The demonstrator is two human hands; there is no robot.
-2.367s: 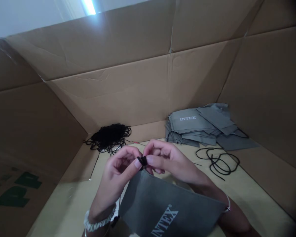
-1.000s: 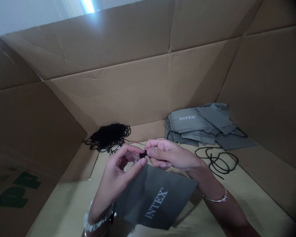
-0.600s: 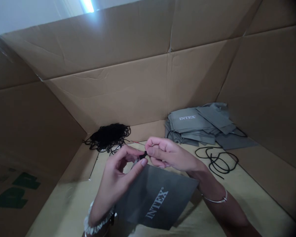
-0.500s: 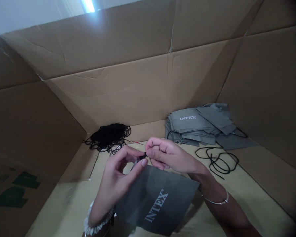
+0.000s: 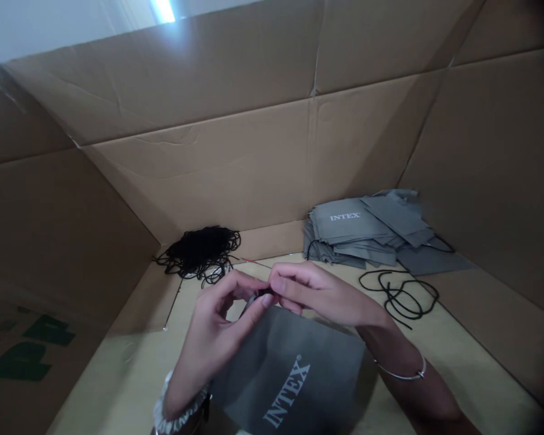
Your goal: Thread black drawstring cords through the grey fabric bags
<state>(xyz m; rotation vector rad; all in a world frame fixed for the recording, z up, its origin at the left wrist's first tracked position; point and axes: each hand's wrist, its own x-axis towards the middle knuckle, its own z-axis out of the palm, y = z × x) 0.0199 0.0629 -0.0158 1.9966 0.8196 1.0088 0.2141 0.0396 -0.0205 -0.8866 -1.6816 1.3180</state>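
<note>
A grey fabric bag (image 5: 308, 356) printed INTEX hangs from my hands over the table. My left hand (image 5: 224, 314) pinches its upper corner between thumb and index finger, around a short black piece that looks like cord (image 5: 263, 292). Against those fingertips, my right hand (image 5: 315, 290) is closed with thumb and fingers together at the same black piece. The fingers hide most of that piece and the bag's corner.
A heap of black cords (image 5: 202, 251) lies at the back left. Grey INTEX bags (image 5: 349, 223) are piled at the back right, with a loose looped black cord (image 5: 399, 296) in front. Tall cardboard walls (image 5: 208, 163) enclose the pale tabletop (image 5: 136, 374).
My right hand has lowered slightly and come closer to the left fingertips. The bag has swung a little, its lower part shifting down and toward me. My left hand stays almost still.
</note>
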